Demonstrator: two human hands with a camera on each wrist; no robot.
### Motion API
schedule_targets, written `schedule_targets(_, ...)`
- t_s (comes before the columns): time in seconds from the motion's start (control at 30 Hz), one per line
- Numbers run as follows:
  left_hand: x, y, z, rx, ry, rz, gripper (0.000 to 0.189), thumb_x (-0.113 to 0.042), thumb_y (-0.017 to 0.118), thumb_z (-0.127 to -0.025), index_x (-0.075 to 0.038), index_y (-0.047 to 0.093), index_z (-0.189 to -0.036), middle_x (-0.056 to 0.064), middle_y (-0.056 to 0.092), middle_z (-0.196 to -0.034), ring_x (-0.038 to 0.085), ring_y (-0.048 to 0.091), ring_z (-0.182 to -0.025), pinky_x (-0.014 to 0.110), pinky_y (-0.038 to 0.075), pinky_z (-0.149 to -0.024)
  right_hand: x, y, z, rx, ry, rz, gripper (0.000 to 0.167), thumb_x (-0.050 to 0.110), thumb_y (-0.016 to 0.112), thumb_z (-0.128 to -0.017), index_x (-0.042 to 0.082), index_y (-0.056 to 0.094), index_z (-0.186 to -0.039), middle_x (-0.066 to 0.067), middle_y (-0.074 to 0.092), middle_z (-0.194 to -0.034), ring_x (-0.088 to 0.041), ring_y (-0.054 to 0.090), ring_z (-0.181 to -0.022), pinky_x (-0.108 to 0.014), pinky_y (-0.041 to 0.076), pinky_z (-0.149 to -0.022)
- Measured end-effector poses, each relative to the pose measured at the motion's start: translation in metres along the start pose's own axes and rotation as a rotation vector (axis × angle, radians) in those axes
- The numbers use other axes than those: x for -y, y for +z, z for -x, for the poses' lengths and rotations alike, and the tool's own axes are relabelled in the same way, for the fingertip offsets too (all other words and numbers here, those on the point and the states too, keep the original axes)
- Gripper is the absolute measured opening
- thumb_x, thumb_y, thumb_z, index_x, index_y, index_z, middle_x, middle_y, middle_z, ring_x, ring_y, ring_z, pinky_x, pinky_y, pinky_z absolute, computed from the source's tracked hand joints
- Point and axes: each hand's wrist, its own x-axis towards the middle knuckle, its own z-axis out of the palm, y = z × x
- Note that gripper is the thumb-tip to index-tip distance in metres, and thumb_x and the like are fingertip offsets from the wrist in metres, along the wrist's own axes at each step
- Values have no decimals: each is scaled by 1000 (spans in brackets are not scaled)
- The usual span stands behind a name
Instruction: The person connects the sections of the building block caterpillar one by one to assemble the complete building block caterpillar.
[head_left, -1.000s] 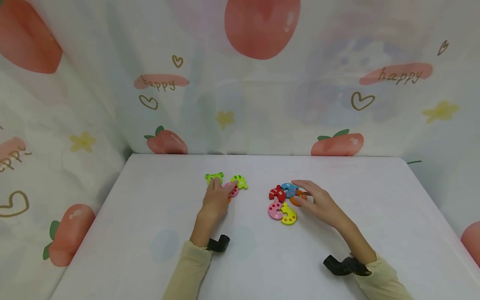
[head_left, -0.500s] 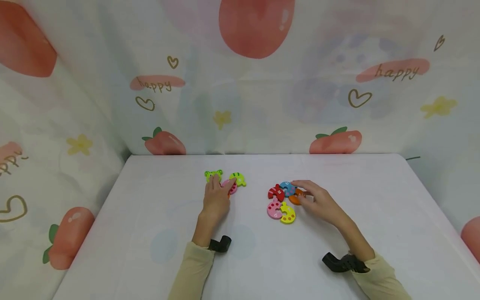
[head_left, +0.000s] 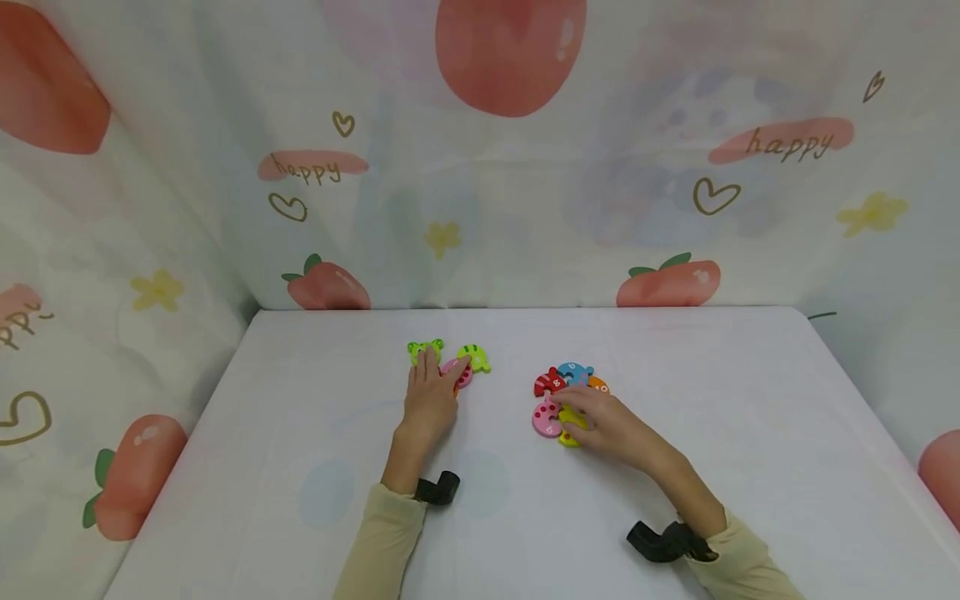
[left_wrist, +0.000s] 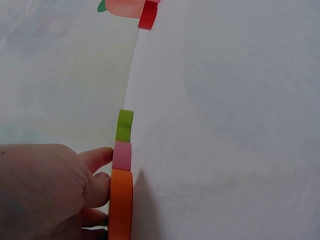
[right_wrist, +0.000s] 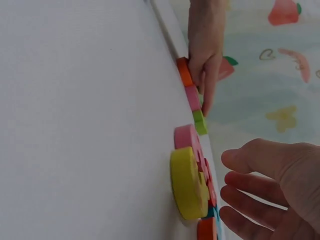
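My left hand (head_left: 430, 400) rests with straight fingers on a group of flat painted caterpillar-like pieces. Its fingertips are on the green frog-faced head (head_left: 425, 350), with the thumb by the green striped piece (head_left: 474, 358). A pink spotted piece (head_left: 467, 377) lies between them; below it, an orange piece (left_wrist: 121, 205) is mostly hidden in the head view. To the right, my right hand (head_left: 618, 425) hovers with loosely bent fingers over a yellow piece (right_wrist: 185, 182), apart from it in the right wrist view. Beside that are pink (head_left: 546, 419), red (head_left: 550, 382), blue (head_left: 575, 373) and orange (head_left: 598, 384) pieces.
The pieces lie on a white-covered table (head_left: 262, 450). A printed curtain (head_left: 517, 192) with fruit and hearts hangs behind its far edge. Each wrist wears a black camera mount, such as the left mount (head_left: 438, 489).
My right hand has moved left and nearer to me, from the orange piece to above the yellow one. My left hand stays on its group. The pieces look unmoved.
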Motion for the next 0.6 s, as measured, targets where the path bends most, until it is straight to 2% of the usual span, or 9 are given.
schedule_targets(0.1,0,-1,0,2,3,10,61,-9,55,-95,-34,39,-148,22,10,-162,39,7,-152,52,13,-123,-4,-8,2,-43,31,12,43,6,68,-87,3,59,-129,-16,62,-128,-34,58,-118,-46,54,-92)
schedule_targets(0.27,1,-1,0,7,3,12,62,-7,54,-95,-33,38,-149,22,9,-162,38,6,-152,52,12,-123,-23,-21,4,-147,116,41,48,2,67,-86,0,55,-133,-21,56,-133,-38,56,-118,-51,54,-92)
schedule_targets(0.43,3,0,2,15,1,7,62,-7,53,-95,-33,38,-149,22,9,-162,38,6,-152,52,12,-123,-39,-26,5,-123,205,43,52,6,68,-87,-1,51,-135,-26,50,-136,-41,54,-118,-52,54,-92)
schedule_targets(0.6,3,0,1,0,11,23,61,-5,52,-95,-33,39,-148,23,8,-162,38,5,-152,52,12,-123,-43,-26,4,-129,189,32,50,7,69,-87,-1,53,-134,-25,51,-135,-41,53,-119,-53,53,-93)
